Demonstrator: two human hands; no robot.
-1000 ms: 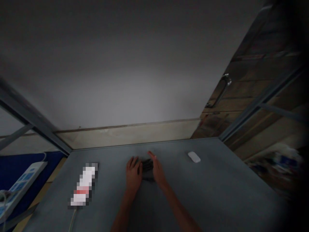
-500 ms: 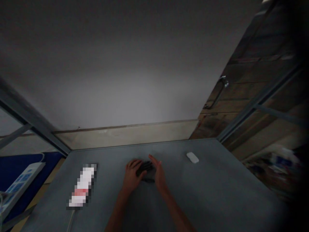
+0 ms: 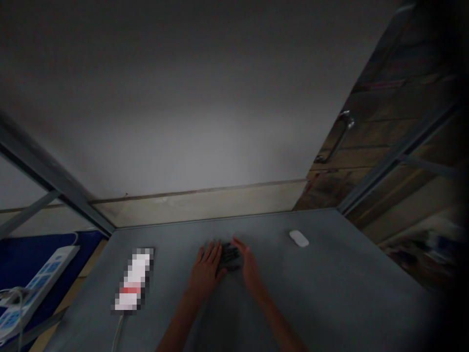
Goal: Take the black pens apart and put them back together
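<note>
Several dark, slender pieces lie close together on the grey table, between my two hands; they are too dim to name. My left hand rests palm down at their left side, fingers stretched out, its thumb reaching toward the near piece. At their right side my right hand stands on its edge, fingers extended forward and the palm turned toward the pieces. Both hands are open. Whether the fingertips touch the pieces, I cannot tell.
On the grey table a phone with a blurred screen lies at the left, a cable running from it. A small white case-like object sits at the right. A power strip lies left of the table; metal posts rise at the back corners.
My left hand has flattened from a curled pose, its fingers now straighter and pointing forward. The dark pieces show more plainly between the hands. The whole view has shifted slightly.
</note>
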